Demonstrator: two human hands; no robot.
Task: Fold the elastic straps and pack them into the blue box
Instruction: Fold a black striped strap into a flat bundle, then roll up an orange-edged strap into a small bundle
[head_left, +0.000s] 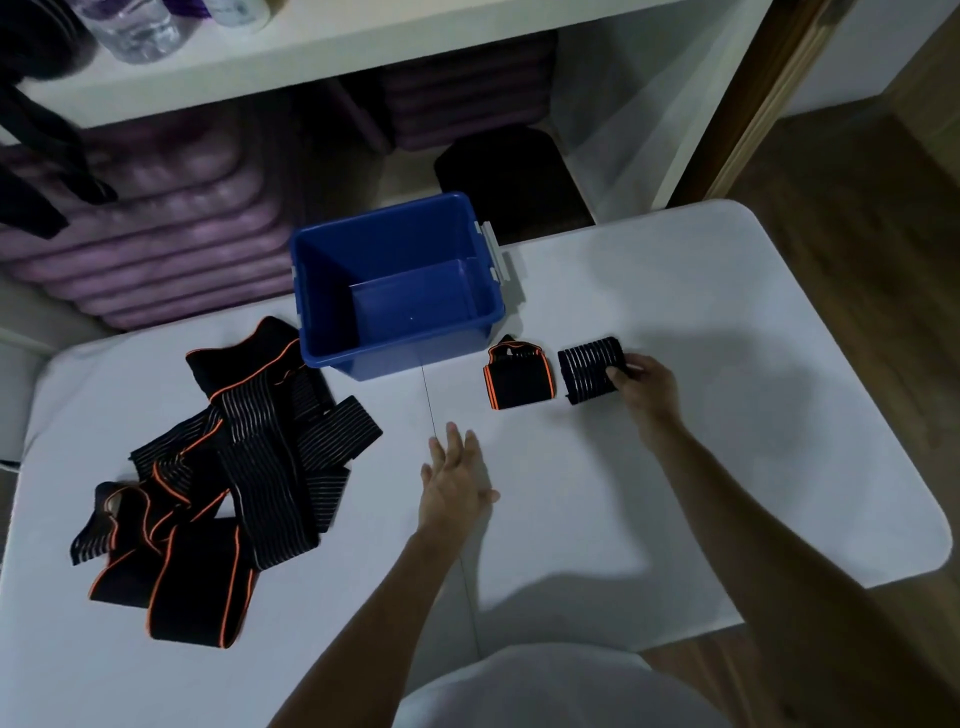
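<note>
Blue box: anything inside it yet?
Nothing shows inside the blue box: bare floor and far walls. Its near wall hides a strip of floor. Two folded straps lie outside on the table, the right hand gripping one.

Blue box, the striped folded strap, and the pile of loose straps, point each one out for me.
blue box (400, 358): head view, front outer wall.
striped folded strap (587, 375): head view, middle of its top face.
pile of loose straps (249, 457): head view, striped band at its centre.
</note>
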